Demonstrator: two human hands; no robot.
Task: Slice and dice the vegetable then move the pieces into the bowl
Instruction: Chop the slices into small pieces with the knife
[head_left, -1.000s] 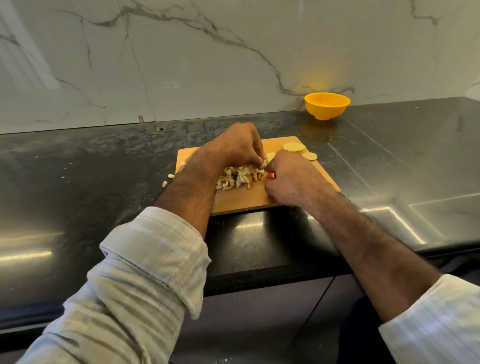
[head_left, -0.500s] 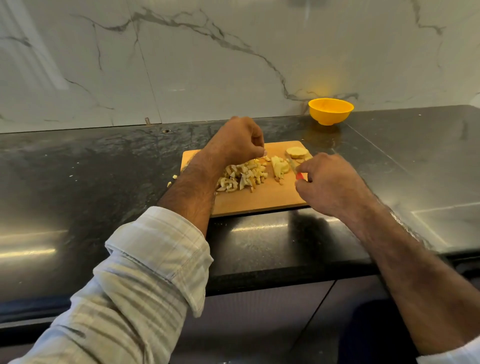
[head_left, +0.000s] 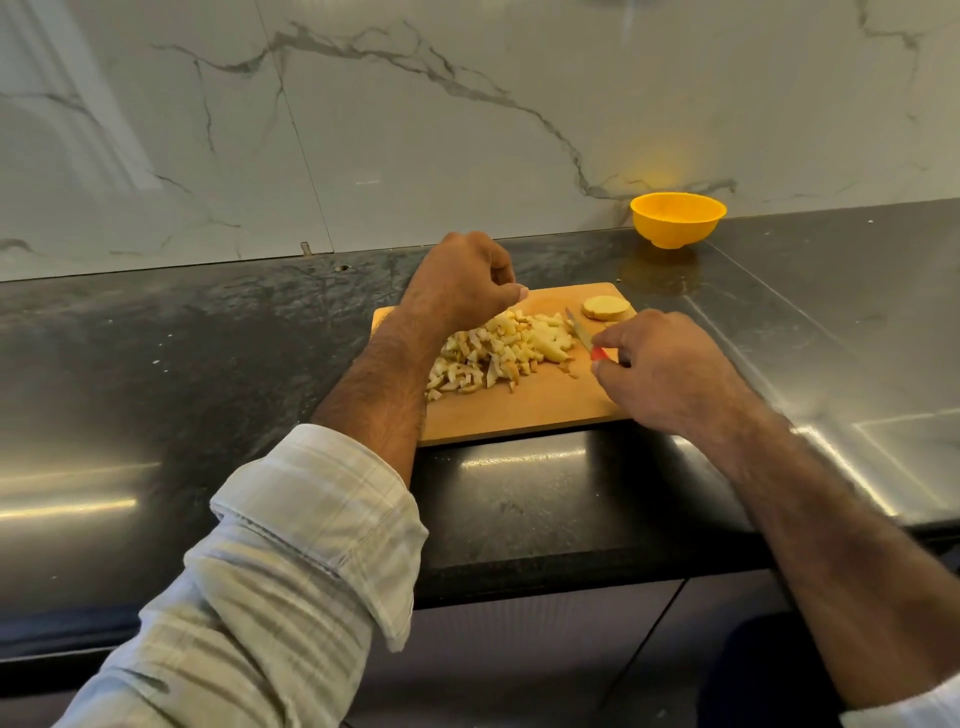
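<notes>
A dark, glossy stone tabletop (head_left: 208, 364) runs along a marbled wall. A wooden cutting board (head_left: 530, 410) lies flat on it near the front edge. Behind the board and to its right, against the wall, stands a yellow bowl (head_left: 678, 218). Pale specks left of the board may be stray bits.

The rectangular wooden cutting board (head_left: 519, 410) lies on the dark polished stone bench (head_left: 156, 364). The heap of pale diced vegetable pieces (head_left: 498, 353) occupies its centre; the round pale vegetable slices (head_left: 605, 307) its far right corner. The yellow plastic bowl (head_left: 678, 221) stands behind, to the right, against the wall.
</notes>
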